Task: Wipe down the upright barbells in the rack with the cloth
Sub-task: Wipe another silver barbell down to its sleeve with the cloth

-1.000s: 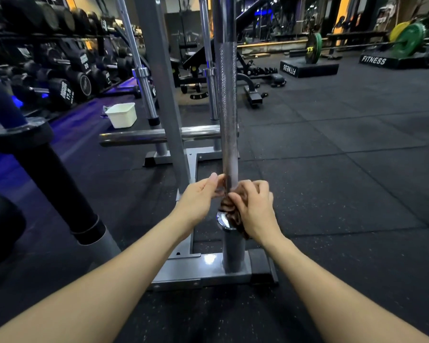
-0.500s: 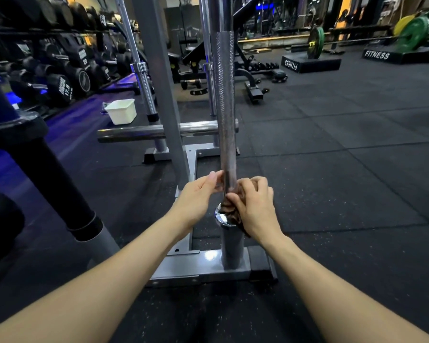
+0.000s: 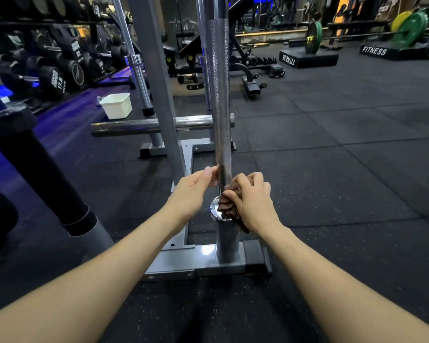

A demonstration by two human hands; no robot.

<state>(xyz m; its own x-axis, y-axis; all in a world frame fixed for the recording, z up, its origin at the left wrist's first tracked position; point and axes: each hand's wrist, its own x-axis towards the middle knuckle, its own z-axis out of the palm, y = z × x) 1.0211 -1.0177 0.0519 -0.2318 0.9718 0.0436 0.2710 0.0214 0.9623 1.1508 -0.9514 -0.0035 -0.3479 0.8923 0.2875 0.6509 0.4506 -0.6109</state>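
The tall, knurled chrome steel barbell (image 3: 219, 100) stands nearly upright in the grey steel floor rack (image 3: 183, 266), its long axis running straight up from the socket, with the shiny collar flange (image 3: 214, 211) just above that socket. Against the barbell's right side, just above the flange, the right hand (image 3: 253, 204) is closed around a bunched brown cloth (image 3: 229, 205) and presses it to the shaft. Against the barbell's left side, slightly higher, the left hand (image 3: 196, 191) is loosely curled, its fingertips (image 3: 212, 173) touching the bare metal, holding nothing else. Above both hands the shaft rises bare, so a wipe would probably travel upward along the barbell, led by the cloth-bearing right hand.
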